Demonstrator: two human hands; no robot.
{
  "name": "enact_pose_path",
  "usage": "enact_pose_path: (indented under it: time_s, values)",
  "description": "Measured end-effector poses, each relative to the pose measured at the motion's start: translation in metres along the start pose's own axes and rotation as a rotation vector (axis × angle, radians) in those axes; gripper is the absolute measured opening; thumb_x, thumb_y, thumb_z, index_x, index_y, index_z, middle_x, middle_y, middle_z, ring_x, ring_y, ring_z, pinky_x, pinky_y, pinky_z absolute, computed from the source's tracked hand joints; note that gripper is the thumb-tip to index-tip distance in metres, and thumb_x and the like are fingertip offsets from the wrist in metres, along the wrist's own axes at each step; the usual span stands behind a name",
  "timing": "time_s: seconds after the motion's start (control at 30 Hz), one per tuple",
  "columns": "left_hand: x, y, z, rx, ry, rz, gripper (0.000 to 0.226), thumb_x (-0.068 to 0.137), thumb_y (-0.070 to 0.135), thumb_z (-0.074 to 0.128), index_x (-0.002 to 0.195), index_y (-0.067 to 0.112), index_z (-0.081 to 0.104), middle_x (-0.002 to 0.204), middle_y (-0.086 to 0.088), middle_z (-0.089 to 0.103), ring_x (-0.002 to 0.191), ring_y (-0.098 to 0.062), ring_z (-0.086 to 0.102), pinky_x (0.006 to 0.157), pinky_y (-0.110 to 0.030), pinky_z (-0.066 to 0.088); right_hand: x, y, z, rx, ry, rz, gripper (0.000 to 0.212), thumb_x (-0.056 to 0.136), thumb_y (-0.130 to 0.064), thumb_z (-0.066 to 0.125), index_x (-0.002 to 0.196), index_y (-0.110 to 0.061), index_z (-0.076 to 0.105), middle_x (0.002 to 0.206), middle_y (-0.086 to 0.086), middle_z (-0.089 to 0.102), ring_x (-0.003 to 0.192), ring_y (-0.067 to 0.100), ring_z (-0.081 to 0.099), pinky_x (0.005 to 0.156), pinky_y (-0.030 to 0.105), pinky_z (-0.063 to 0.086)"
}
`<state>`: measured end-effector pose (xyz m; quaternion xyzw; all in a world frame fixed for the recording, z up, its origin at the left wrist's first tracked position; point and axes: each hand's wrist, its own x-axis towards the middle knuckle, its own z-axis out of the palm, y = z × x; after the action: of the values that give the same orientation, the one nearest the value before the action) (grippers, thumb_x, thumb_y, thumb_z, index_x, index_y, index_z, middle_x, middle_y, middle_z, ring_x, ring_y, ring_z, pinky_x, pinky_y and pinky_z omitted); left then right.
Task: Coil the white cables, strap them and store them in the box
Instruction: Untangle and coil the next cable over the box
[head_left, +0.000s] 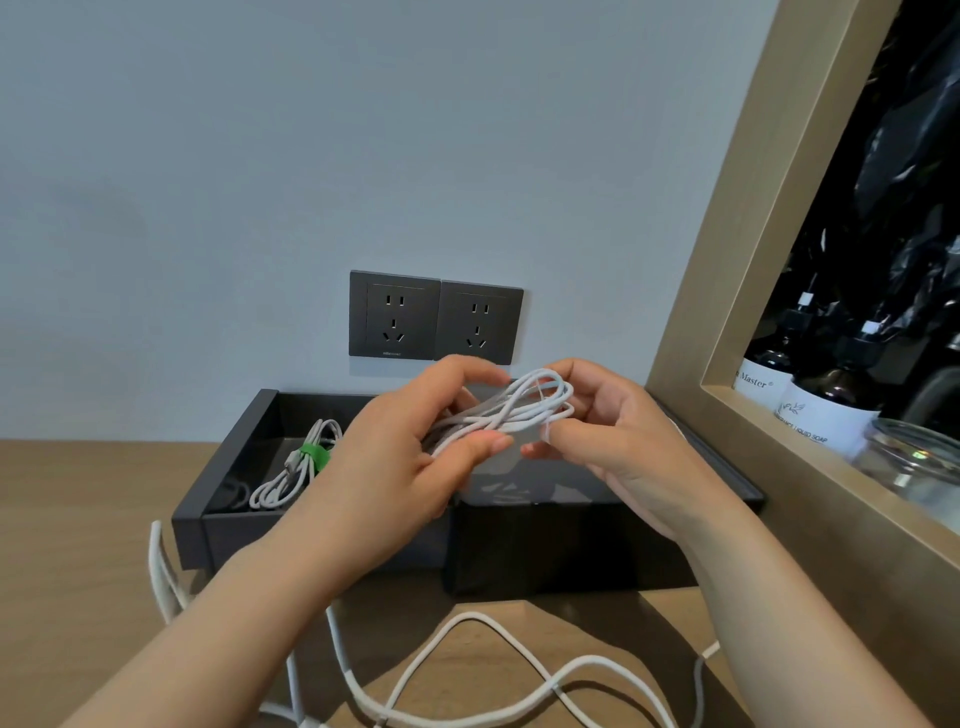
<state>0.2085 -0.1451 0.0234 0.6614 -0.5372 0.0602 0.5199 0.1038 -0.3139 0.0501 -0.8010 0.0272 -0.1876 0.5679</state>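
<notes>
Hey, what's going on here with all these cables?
A person holds a coiled white cable in both hands, left hand and right hand, above an open black box. No strap shows on this coil. A strapped cable, bound with a green strap, already lies in the box. Loose white cable lies uncoiled on the wooden table in front of the box.

A wooden table (78, 519) carries an open black box (223, 452) against the wall, a black block (561, 545) touching the box's right side, and loose white cables (467, 616) looping across the near edge
</notes>
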Motion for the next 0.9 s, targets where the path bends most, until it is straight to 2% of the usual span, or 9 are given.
enact_pose_path:
  time_s: [0.07, 0.13, 0.2, 0.37, 0.43, 0.53, 0.67, 0.77, 0.9]
  values:
    - [0.0, -0.004, 0.0, 0.124, -0.008, 0.062, 0.039, 0.09, 0.039, 0.058, 0.128, 0.04, 0.05, 0.088, 0.02, 0.062, 0.075, 0.002, 0.06, 0.061, -0.008, 0.046, 0.001, 0.0, 0.002, 0.006, 0.005, 0.018, 0.024, 0.089, 0.003, 0.06, 0.103, -0.017, 0.063, 0.084, -0.003, 0.071, 0.084, 0.012, 0.067, 0.076, 0.027, 0.058]
    - [0.0, -0.006, 0.0, 0.22, 0.001, 0.11, 0.042, 0.092, 0.04, 0.056, 0.133, 0.038, 0.051, 0.102, 0.027, 0.061, 0.085, 0.012, 0.056, 0.07, -0.004, 0.043, 0.002, 0.0, 0.004, -0.029, 0.007, 0.027, 0.024, 0.09, 0.004, 0.059, 0.102, -0.017, 0.063, 0.085, 0.002, 0.07, 0.084, 0.014, 0.067, 0.075, 0.026, 0.058]
    - [0.0, -0.008, 0.0, 0.228, 0.034, 0.12, 0.04, 0.09, 0.037, 0.055, 0.129, 0.035, 0.058, 0.1, 0.028, 0.062, 0.082, 0.013, 0.056, 0.069, -0.006, 0.044, 0.002, -0.001, 0.006, -0.055, 0.009, 0.028, 0.023, 0.09, 0.003, 0.06, 0.103, -0.016, 0.063, 0.091, 0.007, 0.071, 0.087, 0.016, 0.067, 0.075, 0.026, 0.059]
    - [-0.002, -0.01, 0.004, 0.15, 0.185, 0.138, 0.032, 0.09, 0.033, 0.057, 0.118, 0.023, 0.068, 0.085, 0.029, 0.062, 0.068, 0.011, 0.057, 0.062, -0.01, 0.046, 0.002, -0.003, 0.013, -0.021, 0.026, 0.007, 0.024, 0.089, -0.002, 0.064, 0.108, -0.017, 0.064, 0.093, 0.002, 0.074, 0.089, 0.02, 0.07, 0.082, 0.028, 0.059]
    - [-0.003, -0.007, 0.006, 0.068, 0.257, 0.085, 0.025, 0.09, 0.03, 0.059, 0.113, 0.025, 0.07, 0.073, 0.024, 0.064, 0.061, 0.002, 0.061, 0.055, -0.014, 0.048, 0.002, -0.003, 0.018, -0.005, 0.037, -0.014, 0.026, 0.089, -0.003, 0.065, 0.11, -0.016, 0.063, 0.089, 0.005, 0.073, 0.084, 0.02, 0.069, 0.089, 0.035, 0.058]
    - [-0.002, 0.002, 0.009, -0.11, 0.294, -0.041, 0.016, 0.093, 0.024, 0.061, 0.104, 0.028, 0.072, 0.059, 0.006, 0.063, 0.045, -0.014, 0.057, 0.042, -0.025, 0.049, 0.001, -0.005, 0.019, 0.002, 0.033, -0.018, 0.025, 0.089, -0.005, 0.066, 0.112, -0.013, 0.061, 0.081, 0.001, 0.072, 0.08, 0.014, 0.068, 0.09, 0.038, 0.057]
    - [0.002, 0.009, 0.013, -0.457, 0.286, -0.25, 0.017, 0.093, 0.011, 0.055, 0.093, 0.009, 0.071, 0.052, -0.002, 0.053, 0.036, -0.011, 0.042, 0.033, -0.02, 0.038, 0.001, -0.003, 0.018, 0.024, 0.082, -0.037, 0.023, 0.086, -0.004, 0.069, 0.108, -0.006, 0.062, 0.092, 0.011, 0.074, 0.082, 0.018, 0.069, 0.087, 0.037, 0.059]
    - [0.005, 0.011, 0.014, -0.779, 0.228, -0.363, 0.017, 0.088, 0.013, 0.055, 0.086, -0.001, 0.064, 0.053, -0.004, 0.049, 0.034, -0.007, 0.036, 0.032, -0.015, 0.031, 0.002, -0.001, 0.017, 0.196, 0.123, -0.03, 0.029, 0.073, -0.01, 0.075, 0.099, -0.004, 0.064, 0.088, 0.015, 0.071, 0.08, 0.017, 0.068, 0.083, 0.034, 0.059]
    - [0.007, 0.014, 0.012, -0.886, 0.151, -0.403, 0.028, 0.078, 0.021, 0.056, 0.093, -0.002, 0.061, 0.057, -0.005, 0.05, 0.036, -0.006, 0.037, 0.032, -0.014, 0.031, 0.003, -0.001, 0.014, 0.419, 0.123, 0.067, 0.037, 0.066, -0.011, 0.073, 0.101, 0.0, 0.064, 0.077, 0.007, 0.068, 0.067, 0.012, 0.064, 0.075, 0.028, 0.059]
